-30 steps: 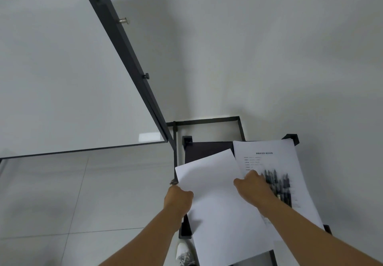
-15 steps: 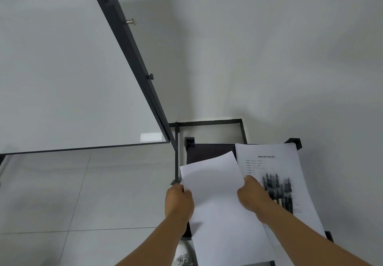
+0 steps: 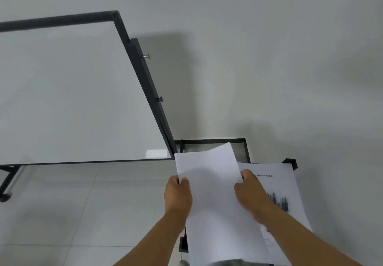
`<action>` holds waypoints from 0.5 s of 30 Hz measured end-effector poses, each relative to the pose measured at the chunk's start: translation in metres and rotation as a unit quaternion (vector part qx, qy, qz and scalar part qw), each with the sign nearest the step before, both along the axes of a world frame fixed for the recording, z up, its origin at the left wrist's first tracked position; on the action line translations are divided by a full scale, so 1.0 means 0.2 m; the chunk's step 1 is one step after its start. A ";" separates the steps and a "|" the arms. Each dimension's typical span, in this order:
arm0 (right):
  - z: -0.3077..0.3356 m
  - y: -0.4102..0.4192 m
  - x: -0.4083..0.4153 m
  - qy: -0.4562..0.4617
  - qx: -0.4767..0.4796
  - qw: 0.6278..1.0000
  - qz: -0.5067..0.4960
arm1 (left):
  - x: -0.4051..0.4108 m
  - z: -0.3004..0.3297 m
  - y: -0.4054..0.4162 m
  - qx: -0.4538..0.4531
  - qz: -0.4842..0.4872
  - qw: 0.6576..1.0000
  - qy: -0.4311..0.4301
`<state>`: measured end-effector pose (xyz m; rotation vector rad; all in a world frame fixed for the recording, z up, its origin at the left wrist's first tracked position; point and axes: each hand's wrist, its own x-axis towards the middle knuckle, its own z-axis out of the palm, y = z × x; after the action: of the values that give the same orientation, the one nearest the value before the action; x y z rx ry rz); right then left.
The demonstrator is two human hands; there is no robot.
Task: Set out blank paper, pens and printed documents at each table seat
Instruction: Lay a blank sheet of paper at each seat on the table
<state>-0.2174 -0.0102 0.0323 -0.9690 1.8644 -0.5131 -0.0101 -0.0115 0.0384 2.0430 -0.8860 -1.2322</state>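
**Head cam: blank sheets coming off the supply stand**

Head view, only one on offer. Landmark = the printed documents (image 3: 288, 185), a white stack w/ a small title line near its far edge, lying on a dark stand (image 3: 291, 163) by the wall.

- Blank paper (image 3: 215, 203): just left of the docs, overlapping their left edge. Far end curls upward, so it's clear of the stand there. Near end runs out of the bottom of frame.
- Left hand (image 3: 178, 197): on the blank paper's left edge, well left of the docs. Thumb over the top face, fingers curled under – pinching it.
- Right hand (image 3: 248, 191): on the paper's right edge, directly over the docs' left part. Fingers curled round the edge, gripping.
- Pens (image 3: 278, 200): dark cluster lying on the docs, just right of the right hand. Blurred; can't count them.
- Whiteboard (image 3: 72, 99): far left of the docs, black frame, tilted.
- Floor (image 3: 62, 214): pale tiles, left of and below the docs.

Step in hand, by my read: picking up blank paper from the supply spot; pens + docs not yet collected. No table seat in view.

Next move prob. needs: both hands keeping the sheets squared so none slide off, a lift clear w/o dragging the pens, then carry to a seat. Can't tell how many sheets.
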 end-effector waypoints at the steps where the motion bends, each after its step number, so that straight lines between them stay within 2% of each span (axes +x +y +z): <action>1: 0.04 -0.02 0.00 -0.007 -0.019 1.000 -0.003 | 0.00 0.05 -0.01 -0.014 0.006 1.000 0.014; 5: 0.28 -0.14 0.02 -0.029 -0.087 0.995 -0.024 | 0.04 0.30 -0.06 -0.072 0.034 0.995 0.059; 12: 0.73 -0.31 0.15 -0.093 -0.206 0.974 -0.005 | 0.21 0.74 -0.04 -0.164 0.008 0.985 0.046; 15: 0.97 -0.38 0.30 -0.133 -0.249 0.959 0.034 | 0.36 0.96 -0.02 -0.223 0.031 0.974 0.032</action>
<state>-0.1573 -0.0865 0.2256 -1.2163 1.4790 -1.0496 0.0620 -0.0157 0.2295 1.6498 -0.9603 -0.9554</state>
